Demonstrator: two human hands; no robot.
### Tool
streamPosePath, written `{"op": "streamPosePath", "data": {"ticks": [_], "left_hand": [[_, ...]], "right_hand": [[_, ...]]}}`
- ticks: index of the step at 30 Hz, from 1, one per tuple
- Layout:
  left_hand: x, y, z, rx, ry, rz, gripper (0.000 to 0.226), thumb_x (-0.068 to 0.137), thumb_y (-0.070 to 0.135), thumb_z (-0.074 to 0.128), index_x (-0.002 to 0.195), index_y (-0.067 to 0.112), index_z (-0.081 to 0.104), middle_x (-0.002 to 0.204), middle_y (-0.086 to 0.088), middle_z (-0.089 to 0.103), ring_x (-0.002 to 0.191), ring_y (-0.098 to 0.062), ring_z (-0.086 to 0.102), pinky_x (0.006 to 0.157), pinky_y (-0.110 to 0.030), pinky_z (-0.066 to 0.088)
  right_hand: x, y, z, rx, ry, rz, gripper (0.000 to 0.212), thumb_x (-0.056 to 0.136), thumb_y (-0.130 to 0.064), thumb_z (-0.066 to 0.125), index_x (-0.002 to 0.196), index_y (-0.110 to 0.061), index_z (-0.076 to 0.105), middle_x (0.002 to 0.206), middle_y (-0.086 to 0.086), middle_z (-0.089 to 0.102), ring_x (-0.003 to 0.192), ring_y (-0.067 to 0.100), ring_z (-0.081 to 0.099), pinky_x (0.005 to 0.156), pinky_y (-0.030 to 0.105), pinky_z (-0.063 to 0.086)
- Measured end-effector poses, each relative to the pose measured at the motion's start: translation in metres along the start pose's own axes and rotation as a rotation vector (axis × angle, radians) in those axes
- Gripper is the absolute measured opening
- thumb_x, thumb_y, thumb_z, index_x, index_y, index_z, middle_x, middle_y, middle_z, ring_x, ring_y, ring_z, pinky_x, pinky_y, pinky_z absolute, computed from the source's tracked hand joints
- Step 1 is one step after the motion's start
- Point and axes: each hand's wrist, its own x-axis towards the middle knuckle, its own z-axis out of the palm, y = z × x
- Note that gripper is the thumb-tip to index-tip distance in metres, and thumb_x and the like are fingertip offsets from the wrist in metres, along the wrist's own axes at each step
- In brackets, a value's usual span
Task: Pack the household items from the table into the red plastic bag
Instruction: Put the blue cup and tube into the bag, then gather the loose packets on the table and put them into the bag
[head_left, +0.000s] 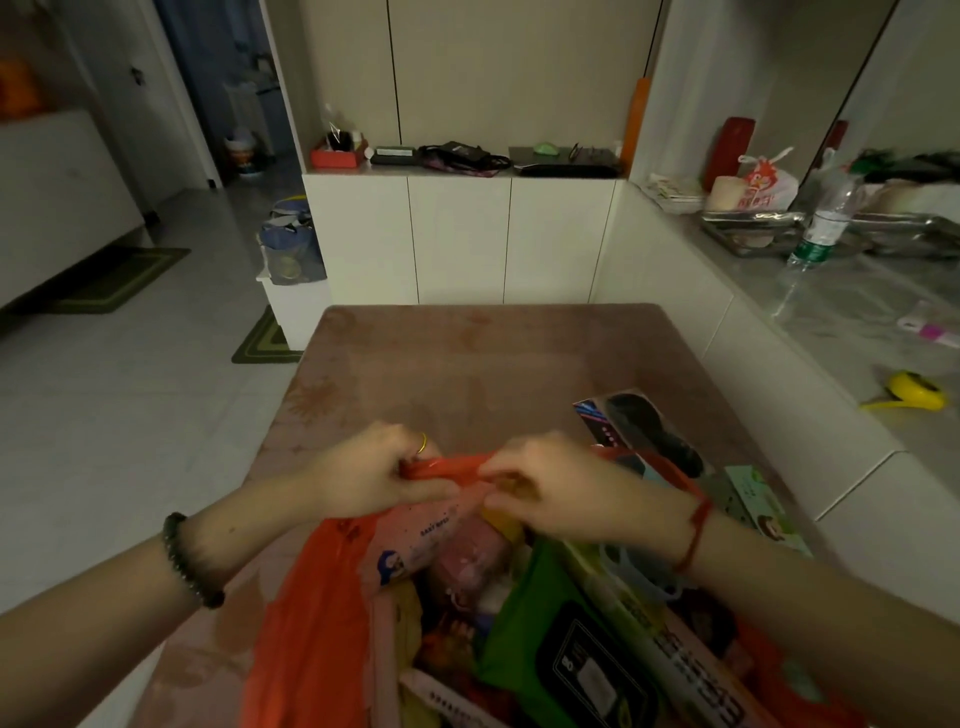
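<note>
The red plastic bag (306, 613) stands open on the near part of the brown table (467, 364). Inside it I see a pink wipes pack (415, 540), a green wipes pack (540, 639) and several other packets. My left hand (369, 478) and my right hand (561, 493) both pinch the bag's twisted red handles (447, 466) above its far rim. A dark printed package (639, 431) and a pale green box (753, 499) lie on the table to the right of the bag, partly hidden by my right arm.
A white counter runs along the right with a yellow tape measure (914, 397), a water bottle (826, 223) and metal trays (748, 228). White cabinets (457, 234) with clutter on top stand behind the table. A blue bag (291, 244) and green mats lie on the floor at left.
</note>
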Motion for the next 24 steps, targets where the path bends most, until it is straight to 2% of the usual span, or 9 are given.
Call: {"op": "streamPosePath", "data": {"ticks": [1, 3, 6, 9, 13, 15, 19, 21, 24], "left_hand": [[0.001, -0.004, -0.001, -0.033, -0.012, 0.006, 0.036, 0.081, 0.045, 0.057, 0.056, 0.020, 0.055, 0.048, 0.007, 0.049, 0.045, -0.005, 0.048, 0.047, -0.019, 0.037], [0.007, -0.007, -0.005, -0.081, -0.006, -0.017, 0.052, 0.079, 0.061, 0.046, 0.054, 0.016, 0.052, 0.048, 0.004, 0.044, 0.043, -0.008, 0.043, 0.047, -0.025, 0.036], [0.030, -0.015, -0.008, -0.124, 0.025, -0.124, 0.061, 0.081, 0.064, 0.034, 0.067, 0.014, 0.067, 0.050, 0.002, 0.057, 0.039, -0.007, 0.051, 0.056, -0.028, 0.049], [0.069, -0.027, 0.000, -0.167, 0.064, -0.145, 0.041, 0.091, 0.043, 0.041, 0.059, 0.032, 0.063, 0.064, -0.005, 0.071, 0.041, -0.007, 0.058, 0.063, -0.029, 0.056], [0.127, -0.049, 0.026, -0.190, 0.024, -0.194, 0.037, 0.095, 0.033, 0.041, 0.092, 0.008, 0.069, 0.074, -0.006, 0.068, 0.058, -0.015, 0.063, 0.056, -0.013, 0.048], [0.148, -0.057, 0.040, -0.176, -0.043, -0.209, 0.039, 0.095, 0.035, 0.040, 0.102, 0.007, 0.066, 0.082, -0.002, 0.067, 0.070, -0.018, 0.065, 0.060, -0.012, 0.047], [0.169, -0.064, 0.062, -0.157, -0.131, -0.187, 0.039, 0.095, 0.038, 0.039, 0.107, 0.011, 0.064, 0.092, 0.001, 0.068, 0.077, -0.014, 0.064, 0.064, -0.010, 0.045], [0.169, -0.062, 0.066, -0.167, -0.151, -0.189, 0.039, 0.095, 0.039, 0.039, 0.109, 0.012, 0.063, 0.097, -0.001, 0.069, 0.081, -0.014, 0.065, 0.069, -0.015, 0.048], [0.164, -0.059, 0.066, -0.171, -0.161, -0.192, 0.040, 0.095, 0.039, 0.038, 0.111, 0.012, 0.062, 0.102, -0.002, 0.069, 0.085, -0.015, 0.065, 0.073, -0.019, 0.049]], "right_hand": [[0.001, 0.004, -0.019, 0.065, 0.048, 0.010, 0.027, 0.089, -0.025, 0.055, 0.112, -0.016, 0.065, 0.098, -0.010, 0.066, 0.082, -0.009, 0.056, 0.071, 0.005, 0.043], [0.005, 0.029, -0.050, 0.162, 0.209, 0.066, 0.025, 0.086, -0.021, 0.061, 0.109, -0.016, 0.067, 0.100, -0.007, 0.069, 0.087, -0.004, 0.062, 0.075, 0.004, 0.045], [0.017, 0.090, -0.066, 0.178, 0.261, 0.229, 0.033, 0.081, -0.023, 0.066, 0.114, -0.019, 0.062, 0.108, 0.001, 0.068, 0.097, 0.010, 0.064, 0.085, 0.019, 0.052], [0.027, 0.156, -0.050, 0.127, 0.086, 0.400, 0.056, 0.078, -0.026, 0.069, 0.129, -0.022, 0.047, 0.129, 0.004, 0.055, 0.115, 0.017, 0.054, 0.094, 0.026, 0.046], [0.034, 0.218, 0.001, 0.024, -0.199, 0.498, 0.083, 0.076, -0.036, 0.070, 0.143, -0.027, 0.022, 0.149, 0.002, 0.028, 0.132, 0.021, 0.034, 0.106, 0.031, 0.033], [0.035, 0.234, 0.027, 0.077, -0.286, 0.502, 0.087, 0.075, -0.041, 0.070, 0.144, -0.029, 0.018, 0.151, 0.002, 0.023, 0.137, 0.021, 0.027, 0.112, 0.034, 0.026], [0.036, 0.247, 0.054, 0.235, -0.316, 0.520, 0.116, 0.043, -0.076, 0.060, 0.143, -0.037, 0.015, 0.153, 0.000, 0.019, 0.140, 0.021, 0.021, 0.115, 0.043, 0.026], [0.035, 0.249, 0.064, 0.217, -0.329, 0.467, 0.108, 0.054, -0.066, 0.067, 0.143, -0.033, 0.016, 0.150, 0.003, 0.021, 0.137, 0.022, 0.026, 0.113, 0.039, 0.030], [0.039, 0.248, 0.078, 0.221, -0.324, 0.460, 0.077, 0.080, -0.021, 0.069, 0.141, -0.027, 0.024, 0.146, 0.006, 0.021, 0.132, 0.026, 0.033, 0.105, 0.035, 0.035]]}}
